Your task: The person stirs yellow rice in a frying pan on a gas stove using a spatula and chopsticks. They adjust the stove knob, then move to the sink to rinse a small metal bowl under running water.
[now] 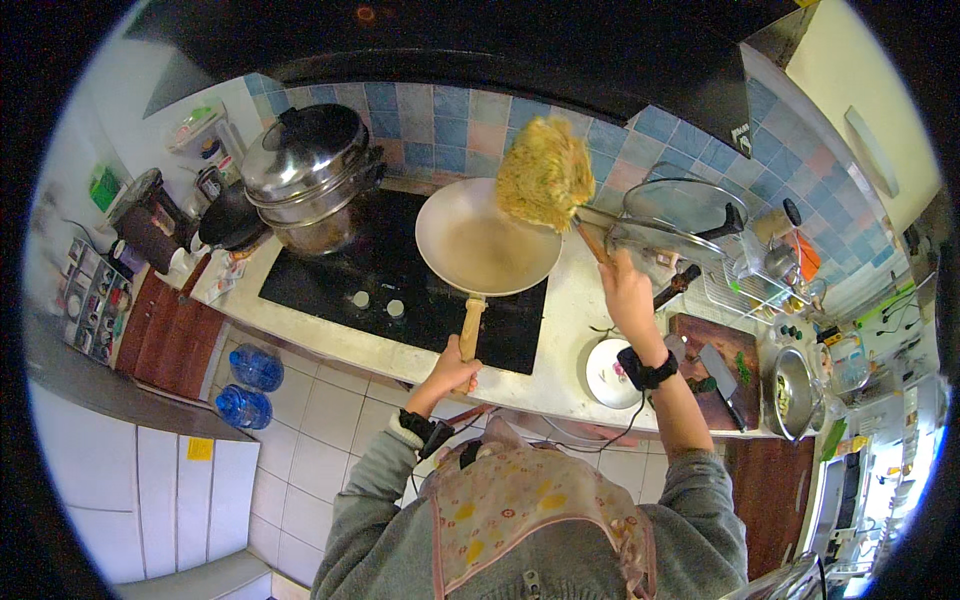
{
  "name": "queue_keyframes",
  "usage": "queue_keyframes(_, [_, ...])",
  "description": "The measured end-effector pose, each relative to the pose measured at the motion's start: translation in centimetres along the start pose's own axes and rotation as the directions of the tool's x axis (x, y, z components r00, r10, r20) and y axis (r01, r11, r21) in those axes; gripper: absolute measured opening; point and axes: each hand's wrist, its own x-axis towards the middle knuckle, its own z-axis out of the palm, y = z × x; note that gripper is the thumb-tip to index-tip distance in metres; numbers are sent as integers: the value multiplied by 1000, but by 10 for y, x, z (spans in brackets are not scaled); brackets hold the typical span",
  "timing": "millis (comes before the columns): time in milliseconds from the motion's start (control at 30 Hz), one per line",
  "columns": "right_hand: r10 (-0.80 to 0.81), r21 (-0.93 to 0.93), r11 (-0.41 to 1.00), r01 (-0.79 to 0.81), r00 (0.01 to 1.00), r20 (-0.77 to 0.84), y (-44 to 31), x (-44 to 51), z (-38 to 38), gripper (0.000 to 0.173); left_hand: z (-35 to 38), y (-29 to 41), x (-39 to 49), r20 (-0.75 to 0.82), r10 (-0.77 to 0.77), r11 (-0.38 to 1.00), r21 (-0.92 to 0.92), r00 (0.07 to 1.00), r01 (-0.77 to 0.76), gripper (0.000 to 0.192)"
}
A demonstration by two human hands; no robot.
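Observation:
My left hand (453, 369) grips the wooden handle of a light-coloured frying pan (491, 251), which is over the black cooktop (330, 292). In my right hand (628, 289) is the wooden handle of a utensil (591, 238). A yellow-green pancake-like food (546, 174), flecked with darker bits, is at the utensil's far end, above the pan's right rim; it hides the utensil's head. The visible inside of the pan holds no food and looks brownish at the middle.
A stacked steamer pot (304, 180) stands left of the pan. To the right are glass lids (675, 210), a white plate (611, 375), a cutting board (690, 330) with a cleaver (718, 369), a metal bowl (795, 390) and a wire rack (739, 296). A range hood (465, 37) hangs above.

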Motion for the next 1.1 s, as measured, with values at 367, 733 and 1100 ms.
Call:
queue_keyframes(367, [-108,-345,926,156,982,153,-59,-39,28,21,-2,-10,5,-1,11,999,36,1000,-11,37])
queue_keyframes(733, [-98,-281,945,167,965,242,-77,-44,8,37,-16,-16,-11,108,43,992,114,993,-55,48])
queue_keyframes(1100, [-114,-121,984,132,983,143,-81,-38,32,24,-26,-8,-54,116,25,996,87,993,-35,51])
